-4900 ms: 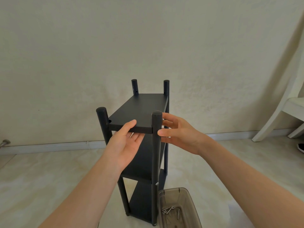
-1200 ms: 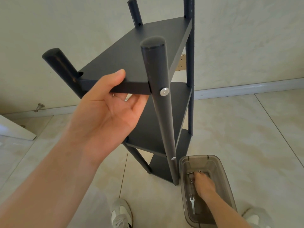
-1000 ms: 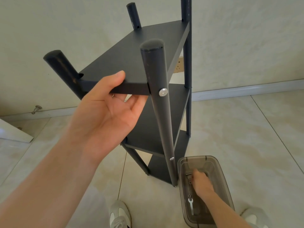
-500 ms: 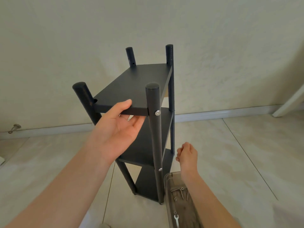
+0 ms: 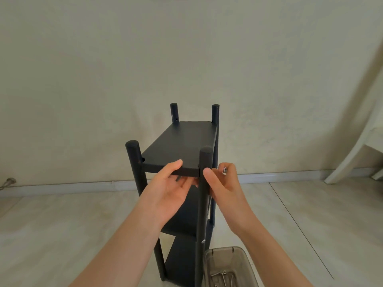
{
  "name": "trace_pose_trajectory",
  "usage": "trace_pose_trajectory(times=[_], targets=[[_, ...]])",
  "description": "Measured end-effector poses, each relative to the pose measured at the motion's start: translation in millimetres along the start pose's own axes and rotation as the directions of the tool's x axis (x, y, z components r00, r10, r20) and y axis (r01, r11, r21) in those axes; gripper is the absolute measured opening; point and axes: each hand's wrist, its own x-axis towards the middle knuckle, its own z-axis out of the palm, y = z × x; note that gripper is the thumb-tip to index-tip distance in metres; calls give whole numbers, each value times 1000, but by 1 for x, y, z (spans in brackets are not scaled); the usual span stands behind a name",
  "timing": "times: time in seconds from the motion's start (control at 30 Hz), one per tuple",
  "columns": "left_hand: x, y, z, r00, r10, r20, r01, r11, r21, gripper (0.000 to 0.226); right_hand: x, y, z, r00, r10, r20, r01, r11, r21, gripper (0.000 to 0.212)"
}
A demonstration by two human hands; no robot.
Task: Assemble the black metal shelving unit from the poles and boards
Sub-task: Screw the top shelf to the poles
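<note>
The black shelving unit (image 5: pixel 182 146) stands upright on the floor with three boards between four poles. My left hand (image 5: pixel 167 193) grips the near edge of the top board (image 5: pixel 180 141), thumb on top and fingers underneath. My right hand (image 5: pixel 223 187) is beside the near right pole (image 5: pixel 204 195), at the height of the top board, and pinches a small silver screw (image 5: pixel 224 170) between its fingertips. The thumb of that hand lies against the pole. A silver screw head (image 5: pixel 203 241) shows lower on the same pole.
A smoky clear plastic box (image 5: pixel 228 268) with several loose screws sits on the tiled floor by the shelf's near right foot. A white chair leg (image 5: pixel 352 154) leans in at the right. A wall and baseboard run behind the unit.
My right hand has left the plastic box and risen with a screw to the near right pole at the top board. The view has lifted. My left hand has kept its hold.
</note>
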Motion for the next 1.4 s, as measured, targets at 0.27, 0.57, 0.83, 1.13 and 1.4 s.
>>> trace_pose_trajectory(times=[0.27,0.57,0.83,1.13,1.4], targets=[[4,-1,-5,1000,-15,21,15,1000,14,46,5,19,-5,997,30,72,-47,967,250,39],[6,-2,-8,1000,2,-8,-2,1000,-1,51,4,13,1,997,49,56,-55,994,98,59],[11,-4,-5,999,44,-17,-44,999,0,65,6,15,-3,996,69,51,-76,984,159,49],[14,-7,-5,998,55,10,-55,998,16,61,7,13,-4,994,26,102,-39,990,133,50],[10,8,-14,996,91,-22,-92,994,-65,54,23,12,9,984,6,180,-17,998,62,20]])
